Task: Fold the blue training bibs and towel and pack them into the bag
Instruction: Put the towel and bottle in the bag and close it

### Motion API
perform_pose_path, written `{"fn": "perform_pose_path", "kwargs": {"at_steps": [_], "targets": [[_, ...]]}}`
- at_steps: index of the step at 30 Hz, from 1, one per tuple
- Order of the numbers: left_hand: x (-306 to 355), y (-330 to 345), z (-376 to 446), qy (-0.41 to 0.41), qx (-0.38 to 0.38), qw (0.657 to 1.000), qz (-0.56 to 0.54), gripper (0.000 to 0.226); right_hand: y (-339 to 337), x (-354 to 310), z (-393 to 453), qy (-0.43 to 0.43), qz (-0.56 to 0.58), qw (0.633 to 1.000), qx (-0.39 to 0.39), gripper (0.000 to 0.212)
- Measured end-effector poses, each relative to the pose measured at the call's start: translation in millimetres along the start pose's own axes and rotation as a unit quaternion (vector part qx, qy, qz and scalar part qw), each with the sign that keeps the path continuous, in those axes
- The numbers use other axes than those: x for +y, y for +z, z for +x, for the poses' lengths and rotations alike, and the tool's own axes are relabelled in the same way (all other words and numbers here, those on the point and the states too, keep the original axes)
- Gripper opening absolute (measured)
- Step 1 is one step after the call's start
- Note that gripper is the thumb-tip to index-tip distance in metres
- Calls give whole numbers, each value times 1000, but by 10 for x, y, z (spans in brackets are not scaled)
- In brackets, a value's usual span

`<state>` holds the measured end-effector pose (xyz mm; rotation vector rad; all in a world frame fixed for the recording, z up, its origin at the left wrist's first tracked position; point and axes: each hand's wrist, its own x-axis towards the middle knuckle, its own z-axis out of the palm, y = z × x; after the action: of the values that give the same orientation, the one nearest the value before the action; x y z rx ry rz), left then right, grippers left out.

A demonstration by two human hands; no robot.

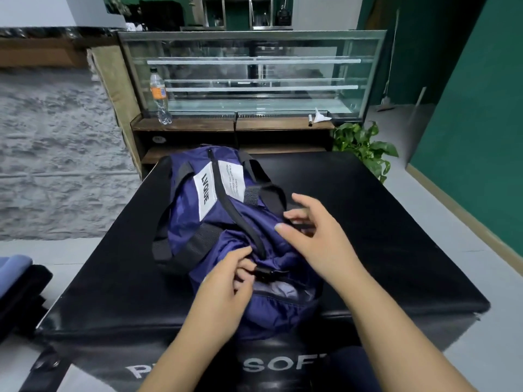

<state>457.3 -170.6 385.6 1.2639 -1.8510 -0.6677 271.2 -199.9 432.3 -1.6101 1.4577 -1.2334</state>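
Note:
A dark blue duffel bag [226, 222] with black straps and white labels lies on a black padded box [382, 236]. Its black top zipper [226, 193] runs lengthwise and looks closed along most of its length. A short gap at the near end shows pale blue fabric [280, 288] inside. My left hand [229, 281] pinches the black zipper pull [264, 274] at the near end. My right hand [314, 233] hovers over the bag's right side with fingers loosely spread, its fingertips at a black strap. I cannot tell whether it touches.
Behind the box stand a wooden counter with a glass display case [254, 72], a plastic bottle [160, 96] and a crumpled paper [319, 117]. A potted plant [365, 145] stands at the back right. A blue cloth [15, 267] lies on something dark at the left edge.

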Motion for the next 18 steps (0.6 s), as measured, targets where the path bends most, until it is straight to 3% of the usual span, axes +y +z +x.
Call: {"fn": "perform_pose_path", "kwargs": {"at_steps": [2, 3, 5, 7, 10, 13, 18], "targets": [[-30, -83, -27, 80, 85, 981, 157, 32, 85, 89, -146, -62, -91, 992, 60, 49], [-55, -115, -41, 77, 116, 973, 185, 31, 122, 131, -215, -104, -142, 979, 100, 43], [-129, -173, -58, -7, 146, 977, 155, 42, 199, 164, -346, -164, -204, 951, 166, 36], [-211, -201, -69, -112, 114, 985, 69, 44, 310, 174, -461, -211, -227, 930, 196, 36], [-255, -193, -112, -155, 95, 982, 46, 18, 559, 196, -659, -256, -208, 931, 159, 20], [-265, -236, -151, -141, 125, 981, 54, 29, 803, 239, -816, -223, -161, 957, 89, 14], [-232, -330, -174, -159, 110, 981, -3, 35, 995, 279, -877, -162, -184, 969, 12, 32]]}}
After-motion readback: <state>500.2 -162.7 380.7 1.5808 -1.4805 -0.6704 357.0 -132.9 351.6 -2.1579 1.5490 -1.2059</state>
